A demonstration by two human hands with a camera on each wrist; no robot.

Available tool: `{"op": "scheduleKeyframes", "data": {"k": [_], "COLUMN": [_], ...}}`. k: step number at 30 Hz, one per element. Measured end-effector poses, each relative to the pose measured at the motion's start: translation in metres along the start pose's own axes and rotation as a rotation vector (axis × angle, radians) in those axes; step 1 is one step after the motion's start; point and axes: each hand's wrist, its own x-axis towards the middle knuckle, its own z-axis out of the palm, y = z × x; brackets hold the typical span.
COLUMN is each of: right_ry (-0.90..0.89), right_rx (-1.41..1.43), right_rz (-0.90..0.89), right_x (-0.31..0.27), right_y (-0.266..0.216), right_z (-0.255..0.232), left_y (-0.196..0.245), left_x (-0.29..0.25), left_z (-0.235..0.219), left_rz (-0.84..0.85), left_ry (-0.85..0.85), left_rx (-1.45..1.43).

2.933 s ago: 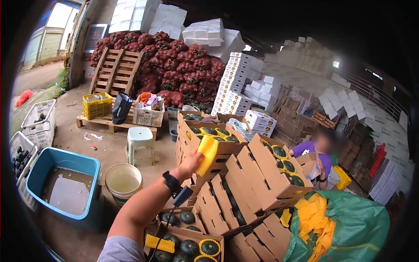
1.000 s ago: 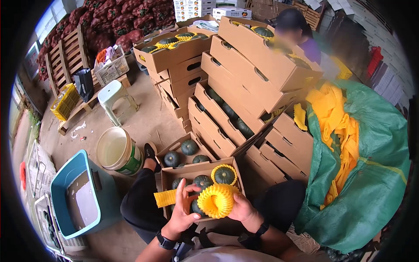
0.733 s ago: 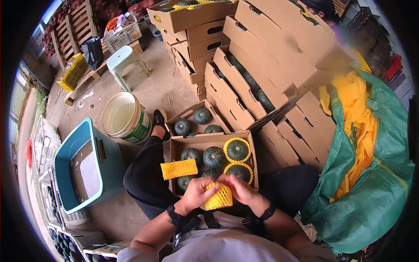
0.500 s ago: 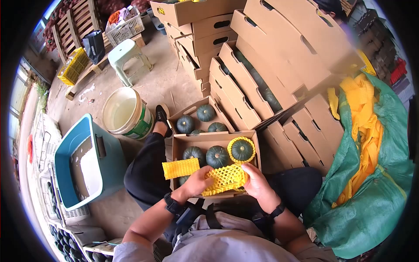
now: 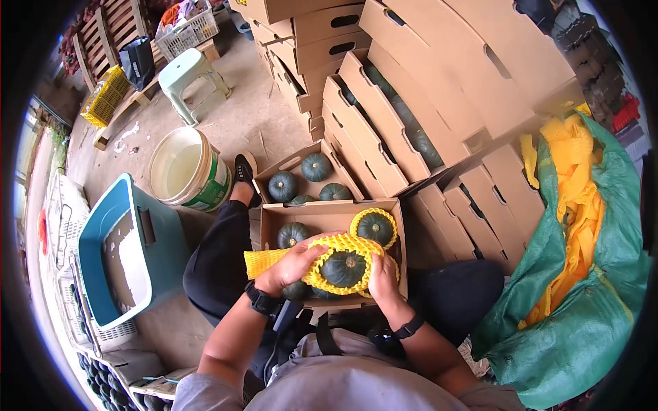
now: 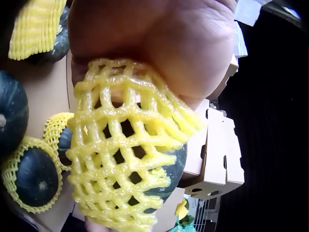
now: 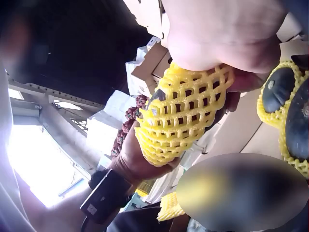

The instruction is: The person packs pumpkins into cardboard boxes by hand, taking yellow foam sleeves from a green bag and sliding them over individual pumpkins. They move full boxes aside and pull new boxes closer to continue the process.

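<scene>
A dark green pumpkin (image 5: 343, 269) sits inside a yellow foam net sleeve (image 5: 346, 241) above the open carton, its stem end facing up. My left hand (image 5: 291, 267) grips the netted pumpkin from the left, thumb on the net. From the right my right hand (image 5: 385, 282) holds it, fingers along the net's edge. In the left wrist view the foam net (image 6: 125, 145) spreads over the pumpkin's side, and green skin (image 6: 176, 169) shows past its edge. Both hands appear around the netted pumpkin (image 7: 186, 111) in the right wrist view.
The carton (image 5: 322, 218) holds more pumpkins, including a netted one (image 5: 375, 227). A flat yellow sleeve (image 5: 262, 262) lies at its left. Stacked cartons (image 5: 404, 103) rise behind. A green sack (image 5: 576, 342) of yellow sleeves stands right; a bucket (image 5: 205, 185) and blue tub (image 5: 168, 253) stand left.
My left hand brought a flat yellow sleeve from over the stacked cartons down to the open carton. Both hands opened and stretched it, and now a pumpkin is inside it.
</scene>
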Motion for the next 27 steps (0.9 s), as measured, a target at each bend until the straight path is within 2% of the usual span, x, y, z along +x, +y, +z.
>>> {"op": "scheduleKeyframes", "data": {"k": [1,2,5,8,9,10,12,13,16,17,20,21,22,24,26,27], "right_ry": [0.062,0.041,-0.050,-0.148,-0.163,-0.228,-0.051,0.119,-0.256,-0.355,-0.393,-0.445,-0.454,-0.258,-0.507,-0.490], "right_rx": [-0.021,0.146,0.778,1.036,1.021,0.933,0.731,0.631,1.094,1.004,1.137,1.179,0.844,-0.151,-0.454,-0.372], "right_rz": [0.019,-0.015,0.271,0.628,0.548,0.397,-0.080,0.108,0.482,0.355,0.257,0.276,0.187,-0.425,-0.521,-0.457], "right_x": [-0.002,0.000,0.005,0.004,0.001,-0.004,-0.009,-0.009,-0.015,-0.019,-0.025,-0.024,-0.019,-0.018,-0.021,-0.015], "right_y": [-0.018,-0.014,-0.015,-0.045,-0.046,-0.049,-0.031,-0.028,-0.031,-0.032,-0.028,-0.023,-0.011,-0.022,-0.038,-0.030], "right_z": [-0.002,-0.002,0.000,-0.006,-0.006,-0.014,-0.005,-0.001,0.002,0.000,0.000,0.001,0.005,0.002,0.005,0.008], "left_y": [-0.004,-0.008,-0.019,-0.006,-0.015,-0.019,-0.001,-0.011,-0.019,-0.020,-0.027,-0.037,-0.055,-0.055,-0.048,-0.043], "left_x": [-0.006,-0.011,-0.018,-0.025,-0.026,-0.026,-0.034,-0.033,-0.038,-0.042,-0.059,-0.062,-0.066,-0.065,-0.064,-0.060], "left_z": [0.003,0.006,0.020,0.050,0.047,0.039,0.044,0.044,0.045,0.041,0.054,0.058,0.052,0.045,0.047,0.044], "left_rz": [-0.004,-0.004,0.033,0.118,0.097,-0.058,-0.189,-0.022,0.241,0.225,0.214,0.197,0.085,-0.003,0.030,0.012], "left_ry": [0.034,0.068,0.141,0.164,0.152,0.183,0.096,0.226,0.433,0.401,0.301,0.190,0.031,0.070,0.245,0.238], "left_rx": [-0.133,-0.265,-0.538,-0.713,-0.589,-0.438,-0.459,-0.149,0.041,-0.102,-0.553,-0.760,-0.912,-0.971,-0.576,-0.379]}}
